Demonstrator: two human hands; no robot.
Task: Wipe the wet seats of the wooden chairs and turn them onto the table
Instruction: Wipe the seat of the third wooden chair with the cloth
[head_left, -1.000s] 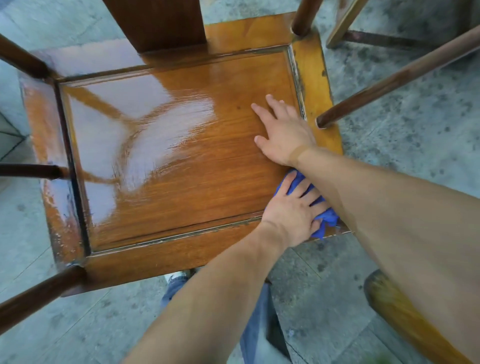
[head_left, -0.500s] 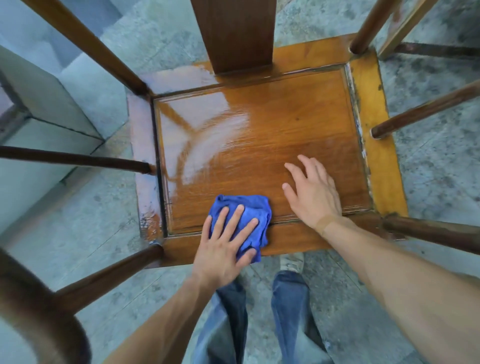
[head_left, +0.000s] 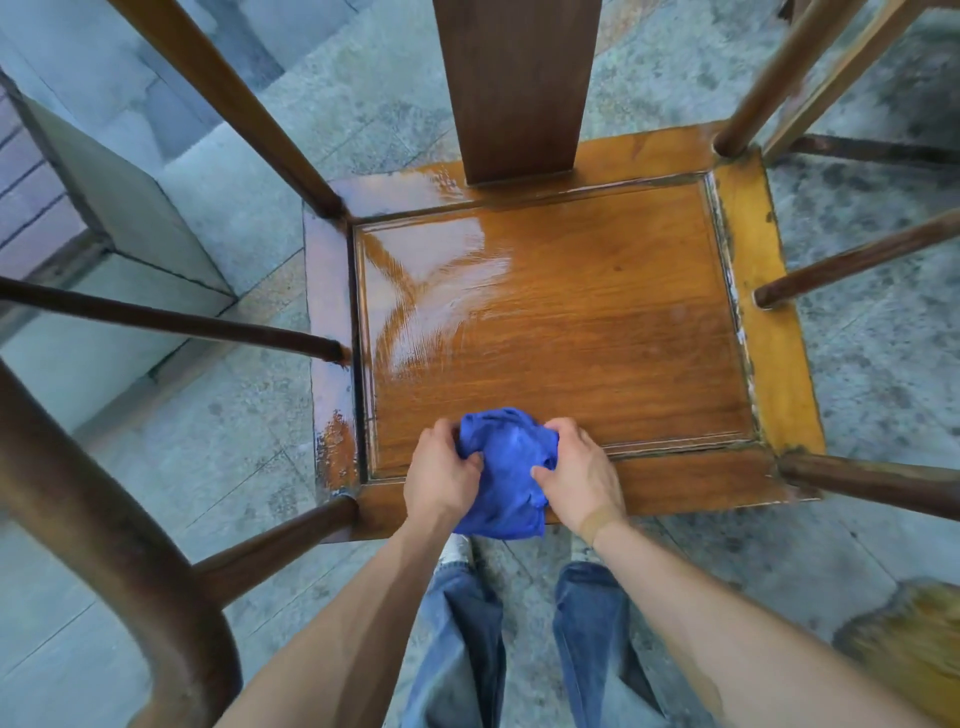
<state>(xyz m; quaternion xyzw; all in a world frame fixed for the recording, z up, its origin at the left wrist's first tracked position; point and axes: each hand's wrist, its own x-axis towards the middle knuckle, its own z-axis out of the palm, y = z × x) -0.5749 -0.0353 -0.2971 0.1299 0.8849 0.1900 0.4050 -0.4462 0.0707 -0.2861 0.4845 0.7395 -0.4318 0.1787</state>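
A wooden chair seat (head_left: 597, 332) lies below me, its panel shiny and wet at the far left and along the left rail, duller on the right. A bunched blue cloth (head_left: 506, 473) sits over the seat's near edge. My left hand (head_left: 441, 475) grips its left side and my right hand (head_left: 579, 475) grips its right side, both with fingers curled into the fabric. The chair's back splat (head_left: 514, 88) rises at the far side, and round arm rails and posts ring the seat.
A curved dark armrest (head_left: 104, 519) crosses the near left. Another chair's legs (head_left: 852, 145) stand at the far right. A stone step (head_left: 119, 208) is at the left. Grey stone paving surrounds the chair. My jeans (head_left: 519, 639) show below the seat.
My left hand slid the cloth leftward along the seat's near edge. My right hand left the flat seat and took hold of the cloth, which is now bunched between both hands.
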